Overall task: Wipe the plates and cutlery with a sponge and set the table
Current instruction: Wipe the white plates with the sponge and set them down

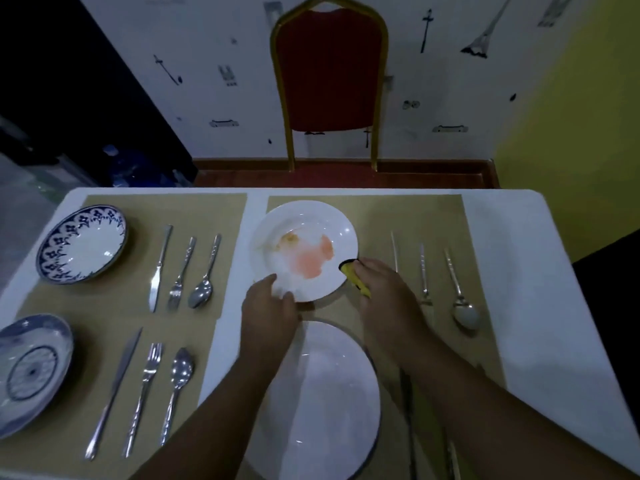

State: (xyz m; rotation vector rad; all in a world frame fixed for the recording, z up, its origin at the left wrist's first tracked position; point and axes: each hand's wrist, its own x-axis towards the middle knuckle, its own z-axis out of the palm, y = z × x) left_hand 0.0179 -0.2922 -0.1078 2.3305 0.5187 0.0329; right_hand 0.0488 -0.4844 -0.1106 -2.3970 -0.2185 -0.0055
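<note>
A white plate (304,237) smeared with orange and yellow stains rests on the right tan placemat (415,216). My left hand (268,306) grips its near rim. My right hand (384,289) is closed on a yellow sponge with a dark side (353,275), held at the plate's right rim. A larger white plate (329,393) lies near me, partly under my forearms. To the right of the stained plate lie a knife (394,251), a fork (423,271) and a spoon (462,299).
The left placemat (104,317) carries a blue-patterned plate (83,242), a second blue plate (31,368), and two sets of knife, fork and spoon (180,271). More cutlery (408,410) lies under my right forearm. A red chair (329,71) stands beyond the table's far edge.
</note>
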